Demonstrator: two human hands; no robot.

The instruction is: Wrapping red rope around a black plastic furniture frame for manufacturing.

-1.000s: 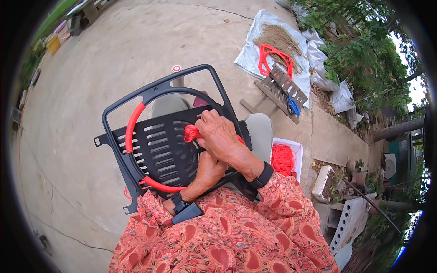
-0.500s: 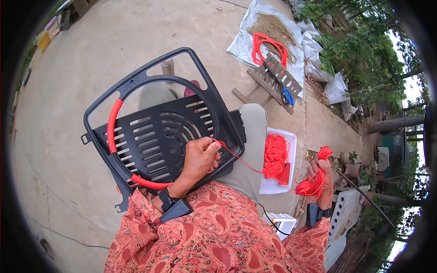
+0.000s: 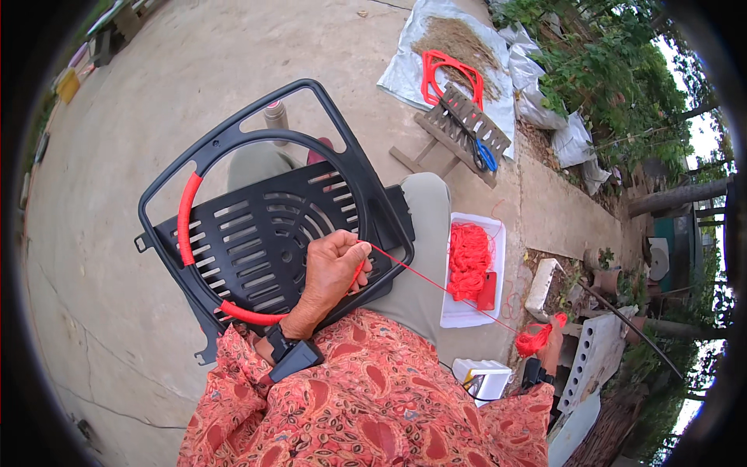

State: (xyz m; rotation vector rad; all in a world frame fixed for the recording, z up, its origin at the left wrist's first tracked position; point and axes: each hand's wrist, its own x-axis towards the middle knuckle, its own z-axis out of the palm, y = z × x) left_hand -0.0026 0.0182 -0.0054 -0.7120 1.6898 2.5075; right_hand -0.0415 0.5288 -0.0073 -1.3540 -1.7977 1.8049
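Observation:
A black plastic frame with a round ring (image 3: 216, 145) and a slotted panel (image 3: 253, 249) rests on my lap. Red cord is wound tightly round two stretches of the ring, one wrapped section (image 3: 185, 218) at its left and another wrapped section (image 3: 250, 313) at its lower edge. My left hand (image 3: 331, 268) pinches the red cord (image 3: 436, 284) at the ring's lower right. From there the strand runs taut to the right. Out at the right, my right hand (image 3: 551, 346) is closed round a bundle of red cord (image 3: 532, 341); its fingers are partly hidden.
Right of my knee, a white tray (image 3: 459, 321) holds a heap of red cord (image 3: 468, 261) and a flat red object (image 3: 487, 291). Beyond stands a small wooden stool (image 3: 459, 140) with blue-handled scissors (image 3: 485, 158) and a red frame (image 3: 426, 78). A bottle (image 3: 275, 117) is past the frame.
My right hand has moved down and slightly left with the cord bundle, and the strand has straightened between my hands. My left hand stays near the ring, shifted slightly left in view.

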